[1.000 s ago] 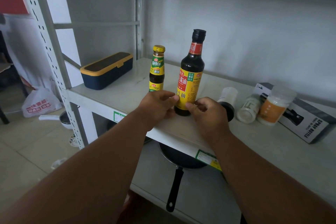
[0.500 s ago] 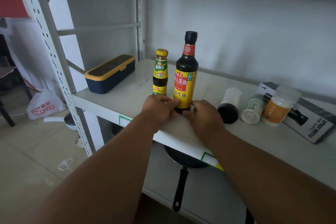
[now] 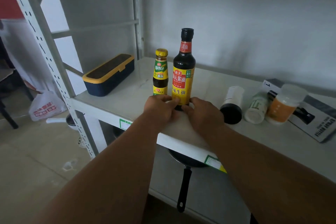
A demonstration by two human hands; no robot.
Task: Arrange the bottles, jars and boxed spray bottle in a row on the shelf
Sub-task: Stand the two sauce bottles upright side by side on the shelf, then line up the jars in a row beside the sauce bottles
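Observation:
A tall dark soy sauce bottle (image 3: 183,71) with a yellow label stands upright on the white shelf (image 3: 127,100). My left hand (image 3: 160,108) and my right hand (image 3: 203,112) both grip its base. Just left of it, touching or nearly so, stands a smaller sauce bottle (image 3: 160,72) with a yellow cap. To the right lie a white bottle with a black cap (image 3: 232,103) and a white jar (image 3: 256,108) on their sides. An orange-labelled jar (image 3: 284,104) leans by the boxed spray bottle (image 3: 312,114), which lies flat.
A navy box with a yellow-rimmed lid (image 3: 109,74) sits at the shelf's left end. A black frying pan (image 3: 185,174) rests on the lower shelf under my arms. A perforated upright post (image 3: 45,49) bounds the left side. A white plastic bag (image 3: 45,105) lies on the floor.
The tall soy sauce bottle has shifted left, closer to the small bottle, and turned so its label faces me. Both hands stayed on its base.

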